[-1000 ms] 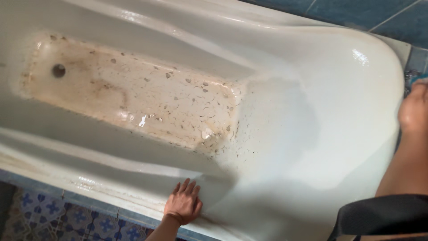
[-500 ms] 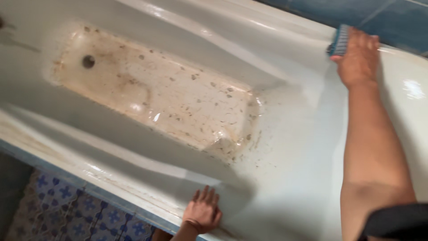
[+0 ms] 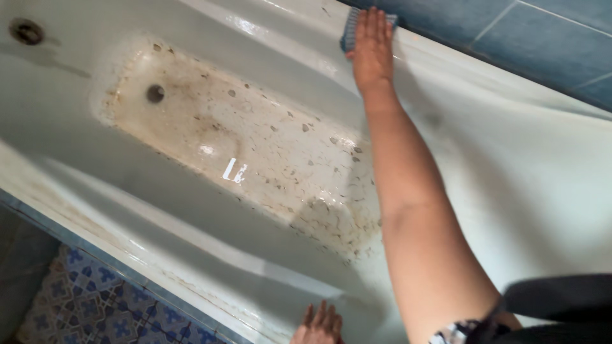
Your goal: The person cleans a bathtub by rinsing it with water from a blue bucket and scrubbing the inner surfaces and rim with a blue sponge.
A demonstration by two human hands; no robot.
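One brush (image 3: 350, 28) with blue bristles sits on the far rim of the one bathtub (image 3: 510, 165), pressed under the right hand (image 3: 371, 48), whose fingers lie closed over it. The left hand (image 3: 319, 326) rests flat, fingers spread, on the near rim. Two drain holes show: one (image 3: 155, 93) in the stained floor, one (image 3: 27, 31) higher up.

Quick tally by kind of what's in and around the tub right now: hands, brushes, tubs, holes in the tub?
Hands: 2, the right hand on the far rim, the left hand on the near rim
Scrub brushes: 1, a blue brush under the right hand
Bathtubs: 1, the white tub
Holes in the tub: 2, the drain and the overflow
Total: 6
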